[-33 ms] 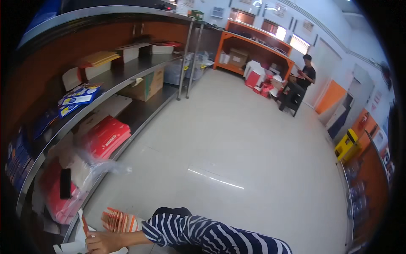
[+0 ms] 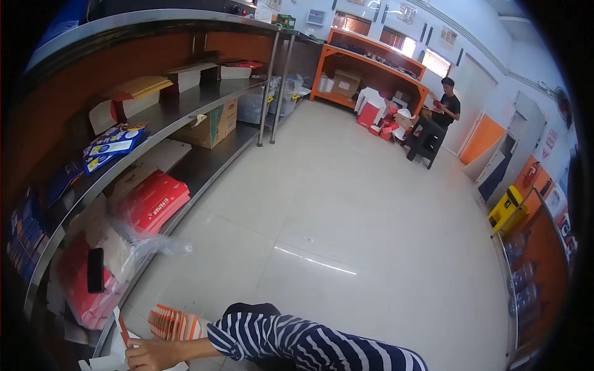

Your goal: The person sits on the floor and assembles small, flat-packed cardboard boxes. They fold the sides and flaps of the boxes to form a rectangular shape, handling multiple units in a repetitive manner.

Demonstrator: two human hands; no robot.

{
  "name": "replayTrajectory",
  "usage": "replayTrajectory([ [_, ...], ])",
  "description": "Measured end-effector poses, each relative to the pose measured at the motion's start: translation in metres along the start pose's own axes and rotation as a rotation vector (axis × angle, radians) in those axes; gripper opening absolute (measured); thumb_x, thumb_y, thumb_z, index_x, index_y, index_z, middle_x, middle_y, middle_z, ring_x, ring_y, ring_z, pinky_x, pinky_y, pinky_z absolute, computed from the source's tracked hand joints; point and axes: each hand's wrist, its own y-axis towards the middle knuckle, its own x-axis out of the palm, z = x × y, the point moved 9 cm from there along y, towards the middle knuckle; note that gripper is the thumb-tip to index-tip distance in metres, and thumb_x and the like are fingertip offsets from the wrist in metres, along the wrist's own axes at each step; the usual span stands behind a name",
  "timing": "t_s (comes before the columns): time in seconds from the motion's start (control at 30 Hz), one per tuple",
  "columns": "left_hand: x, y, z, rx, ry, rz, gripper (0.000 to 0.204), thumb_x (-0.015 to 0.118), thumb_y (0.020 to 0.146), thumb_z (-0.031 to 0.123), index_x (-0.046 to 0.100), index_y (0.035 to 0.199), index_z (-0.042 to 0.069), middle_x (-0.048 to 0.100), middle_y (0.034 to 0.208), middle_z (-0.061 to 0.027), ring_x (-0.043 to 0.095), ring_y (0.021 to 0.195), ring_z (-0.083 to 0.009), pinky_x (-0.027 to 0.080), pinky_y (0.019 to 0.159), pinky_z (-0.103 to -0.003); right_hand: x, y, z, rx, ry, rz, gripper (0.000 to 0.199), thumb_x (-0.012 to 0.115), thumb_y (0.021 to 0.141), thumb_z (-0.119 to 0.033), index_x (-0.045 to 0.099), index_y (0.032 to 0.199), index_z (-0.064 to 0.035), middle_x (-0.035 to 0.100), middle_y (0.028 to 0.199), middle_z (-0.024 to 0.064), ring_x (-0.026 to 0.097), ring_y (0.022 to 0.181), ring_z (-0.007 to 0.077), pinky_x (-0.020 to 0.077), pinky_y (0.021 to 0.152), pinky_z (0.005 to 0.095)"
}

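At the lower left, my right hand [image 2: 147, 355] reaches across in a striped navy-and-white sleeve [image 2: 297, 334]. Its fingers are closed at a thin piece of white-and-orange folded card [image 2: 121, 326], which stands up by the thumb side. More white card [image 2: 108, 362] lies under and around the fingers, partly cut off by the lower edge. A row of orange-and-white striped folded card pieces [image 2: 173, 323] rests on the floor just beyond my wrist. My left hand does not show.
A metal shelf [image 2: 204, 167] on the left holds red flat cartons [image 2: 158, 201], a black phone [image 2: 95, 270], clear plastic wrap [image 2: 154, 242] and a brown box [image 2: 213, 127]. Across the tiled floor, a person [image 2: 447, 105] sits by an orange bench [image 2: 318, 74]. Bottles [image 2: 525, 287] stand right.
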Motion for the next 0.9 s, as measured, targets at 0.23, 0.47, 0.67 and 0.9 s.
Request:
replayTrajectory([
  [0.23, -0.020, 0.021, 0.036, 0.012, 0.387, 0.064, 0.028, 0.065, 0.078, 0.039, 0.067, 0.099, 0.021, 0.056, 0.108, -0.0128, 0.052, 0.093, -0.0292, 0.041, 0.075, -0.042, -0.022, 0.003, 0.013, 0.083, -0.042, -0.013, 0.008, 0.059, 0.068, -0.011, 0.056, 0.072, -0.0040, 0.049, 0.075, 0.0050, 0.048, 0.074, 0.0210, 0.0377, 0.071, 0.0371],
  [0.47, -0.014, 0.018, 0.020, 0.019, 0.185, 0.007, 0.023, 0.061, 0.081, 0.038, 0.066, 0.098, 0.023, 0.049, 0.122, -0.0133, 0.046, 0.107, -0.0362, 0.036, 0.085, -0.049, -0.021, 0.002, 0.015, 0.128, -0.035, -0.016, 0.009, 0.061, 0.066, -0.014, 0.057, 0.070, -0.0069, 0.049, 0.072, 0.0028, 0.048, 0.075, 0.0197, 0.0362, 0.073, 0.0376],
  [0.67, -0.011, 0.016, 0.028, 0.142, 0.032, -0.184, 0.008, 0.061, 0.076, 0.016, 0.065, 0.082, 0.011, 0.059, 0.102, -0.0120, 0.050, 0.099, -0.0350, 0.035, 0.090, -0.045, -0.008, -0.002, 0.003, 0.072, -0.033, -0.110, 0.013, 0.062, 0.063, -0.016, 0.052, 0.065, -0.0082, 0.048, 0.070, 0.0024, 0.047, 0.073, 0.0201, 0.0342, 0.069, 0.0362],
  [0.9, -0.001, 0.011, 0.025, 0.094, -0.176, -0.360, 0.011, 0.056, 0.081, 0.011, 0.066, 0.080, 0.009, 0.066, 0.077, -0.0067, 0.059, 0.072, -0.0225, 0.039, 0.078, -0.037, -0.012, -0.008, -0.002, -0.030, -0.009, -0.122, 0.012, 0.061, 0.064, -0.011, 0.052, 0.068, -0.0055, 0.044, 0.069, 0.0044, 0.046, 0.069, 0.0207, 0.0375, 0.068, 0.0358],
])
